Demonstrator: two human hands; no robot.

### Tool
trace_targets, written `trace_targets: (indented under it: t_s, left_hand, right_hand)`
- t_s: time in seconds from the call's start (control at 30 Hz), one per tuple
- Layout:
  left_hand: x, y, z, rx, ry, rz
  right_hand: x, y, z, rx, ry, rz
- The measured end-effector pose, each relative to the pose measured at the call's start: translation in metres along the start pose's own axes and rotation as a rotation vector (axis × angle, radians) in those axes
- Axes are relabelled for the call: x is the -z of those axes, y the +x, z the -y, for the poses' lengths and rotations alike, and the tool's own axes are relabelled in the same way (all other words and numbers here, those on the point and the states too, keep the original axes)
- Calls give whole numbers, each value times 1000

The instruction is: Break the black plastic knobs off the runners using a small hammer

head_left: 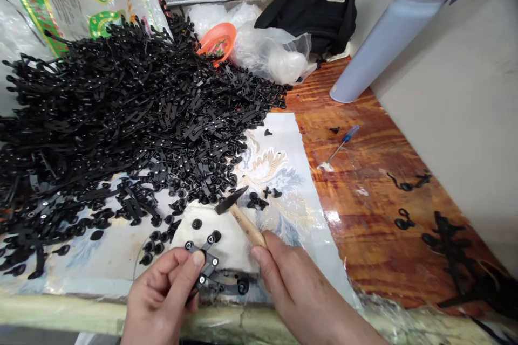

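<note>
My left hand pinches a jointed black plastic linkage with silver rivets and round ends, just above the table's front edge. Wrapped around a wooden handle, my right hand grips a small hammer. Its dark head points up and left over a white pad. One round black cap lies on that pad, and several more sit left of it. Behind both hands spreads a large heap of black plastic parts. The underside of the linkage is partly hidden by my left fingers.
A blue-handled screwdriver lies on the wooden table at right. A grey pipe slants up near the wall. Behind the heap are an orange basket, a black bag and a printed sack. More black parts lie far right.
</note>
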State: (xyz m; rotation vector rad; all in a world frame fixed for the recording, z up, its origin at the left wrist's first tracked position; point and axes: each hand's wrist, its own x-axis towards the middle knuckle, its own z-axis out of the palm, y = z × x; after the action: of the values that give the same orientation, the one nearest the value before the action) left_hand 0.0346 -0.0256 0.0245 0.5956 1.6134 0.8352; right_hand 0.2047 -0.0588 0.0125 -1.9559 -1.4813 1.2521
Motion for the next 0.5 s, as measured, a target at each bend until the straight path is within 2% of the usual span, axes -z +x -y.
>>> trace_targets:
  t_s: [0.3, 0.5]
  left_hand:
    - [4, 3, 5, -79, 111, 20]
    - [3, 4, 5, -78, 164, 21]
  right_hand:
    - [-6, 7, -10, 78, -2, -24]
    - [2, -8, -6, 113, 81, -108]
